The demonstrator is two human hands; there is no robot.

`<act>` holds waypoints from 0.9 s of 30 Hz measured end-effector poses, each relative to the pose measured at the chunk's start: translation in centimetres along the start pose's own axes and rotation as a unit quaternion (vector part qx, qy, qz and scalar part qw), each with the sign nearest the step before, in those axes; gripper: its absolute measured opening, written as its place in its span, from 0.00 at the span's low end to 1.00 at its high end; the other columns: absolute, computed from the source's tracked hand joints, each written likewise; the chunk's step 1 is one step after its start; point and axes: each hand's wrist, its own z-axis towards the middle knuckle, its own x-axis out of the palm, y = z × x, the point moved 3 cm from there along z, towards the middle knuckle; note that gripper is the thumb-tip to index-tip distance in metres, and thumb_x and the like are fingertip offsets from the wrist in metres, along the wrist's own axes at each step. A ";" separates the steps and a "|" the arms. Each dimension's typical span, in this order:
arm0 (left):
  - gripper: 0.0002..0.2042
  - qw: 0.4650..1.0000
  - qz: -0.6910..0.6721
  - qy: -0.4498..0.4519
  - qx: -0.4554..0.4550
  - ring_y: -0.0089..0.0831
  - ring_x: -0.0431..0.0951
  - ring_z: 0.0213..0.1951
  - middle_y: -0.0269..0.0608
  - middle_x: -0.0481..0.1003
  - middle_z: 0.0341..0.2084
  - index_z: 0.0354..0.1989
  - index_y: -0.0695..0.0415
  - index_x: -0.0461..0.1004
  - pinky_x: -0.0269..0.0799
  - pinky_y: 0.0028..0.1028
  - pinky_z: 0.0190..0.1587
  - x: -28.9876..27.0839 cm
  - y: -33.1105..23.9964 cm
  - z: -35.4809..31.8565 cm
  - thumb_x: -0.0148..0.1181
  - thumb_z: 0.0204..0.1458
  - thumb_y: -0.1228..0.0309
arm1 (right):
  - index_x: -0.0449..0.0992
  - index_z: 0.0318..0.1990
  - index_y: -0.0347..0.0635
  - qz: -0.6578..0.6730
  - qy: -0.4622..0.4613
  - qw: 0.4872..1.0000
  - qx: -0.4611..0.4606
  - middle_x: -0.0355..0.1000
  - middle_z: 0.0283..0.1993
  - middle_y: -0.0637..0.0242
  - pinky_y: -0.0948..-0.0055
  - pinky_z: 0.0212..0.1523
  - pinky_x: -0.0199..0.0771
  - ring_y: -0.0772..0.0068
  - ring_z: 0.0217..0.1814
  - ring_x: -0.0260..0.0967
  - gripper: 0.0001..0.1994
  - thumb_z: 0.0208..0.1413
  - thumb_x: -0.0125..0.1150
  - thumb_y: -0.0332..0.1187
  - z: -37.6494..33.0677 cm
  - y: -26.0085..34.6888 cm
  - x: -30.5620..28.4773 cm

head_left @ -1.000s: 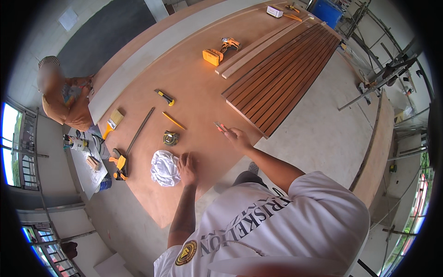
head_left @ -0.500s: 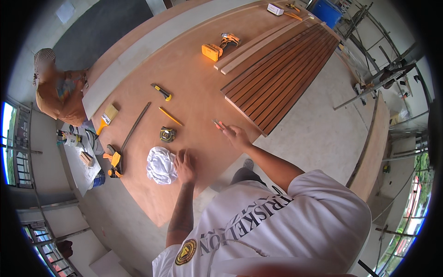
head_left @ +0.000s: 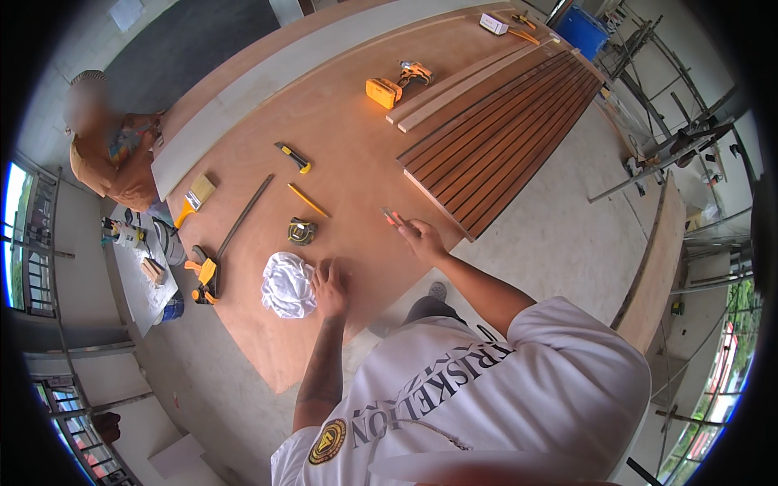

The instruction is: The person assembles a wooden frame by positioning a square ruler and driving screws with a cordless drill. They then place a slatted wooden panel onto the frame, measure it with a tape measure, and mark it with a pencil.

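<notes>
My left hand point(head_left: 329, 290) rests on the plywood sheet point(head_left: 251, 340), fingers loosely spread, right beside a bunched white cloth point(head_left: 288, 285); whether its fingertips touch the cloth I cannot tell. Between the fingers of my right hand point(head_left: 423, 243) is a small red tool with a metal tip point(head_left: 393, 217), its exact kind too small to make out. It is held above the sheet, near the end of a dark-slatted wooden panel point(head_left: 494, 146). Beyond the cloth sit a tape measure point(head_left: 301, 232), a yellow pencil point(head_left: 309, 200) and a utility knife point(head_left: 293, 157).
A bar clamp point(head_left: 208, 271) and a paintbrush point(head_left: 195, 199) lie toward the left edge. An orange cordless drill point(head_left: 399, 85) stands farther back beside light wood strips point(head_left: 462, 87). At the far left another person point(head_left: 117, 154) leans at the board. Metal scaffolding point(head_left: 673, 150) is on the right.
The whole view has shifted slightly, moving the tabletop things a little to the right. Both hands stay in nearly the same places, the red tool still in my right hand.
</notes>
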 end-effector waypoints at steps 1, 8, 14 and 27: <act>0.23 1.000 0.000 -0.004 0.003 0.53 0.65 0.66 0.48 0.69 0.63 0.64 0.53 0.73 0.56 0.51 0.70 -0.1 -0.1 0.0 0.61 0.61 0.58 | 0.80 0.46 0.41 -0.013 -0.004 1.000 -0.026 0.70 0.23 0.73 0.74 0.22 0.68 0.80 0.19 0.69 0.17 0.69 0.61 0.47 0.0 0.2 0.0; 0.23 1.000 0.003 -0.005 0.003 0.52 0.65 0.66 0.47 0.70 0.62 0.63 0.53 0.73 0.57 0.51 0.69 -0.1 -0.2 0.0 0.61 0.61 0.58 | 0.80 0.46 0.40 -0.029 -0.006 0.999 -0.034 0.70 0.22 0.72 0.74 0.22 0.68 0.80 0.18 0.69 0.18 0.69 0.61 0.48 -0.1 0.3 -0.1; 0.25 1.000 0.008 0.010 0.005 0.53 0.63 0.68 0.51 0.67 0.64 0.65 0.52 0.72 0.56 0.51 0.70 0.0 0.1 0.0 0.60 0.61 0.58 | 0.80 0.47 0.39 -0.008 0.001 1.000 -0.028 0.71 0.23 0.71 0.73 0.22 0.70 0.78 0.18 0.71 0.18 0.68 0.62 0.47 0.0 0.2 -0.1; 0.25 1.000 0.005 0.026 -0.010 0.55 0.62 0.69 0.51 0.67 0.65 0.66 0.52 0.71 0.56 0.50 0.71 0.0 0.1 0.1 0.60 0.61 0.59 | 0.80 0.44 0.40 0.023 -0.006 1.000 -0.010 0.70 0.22 0.72 0.74 0.22 0.68 0.80 0.19 0.69 0.17 0.69 0.61 0.46 -0.2 0.4 0.0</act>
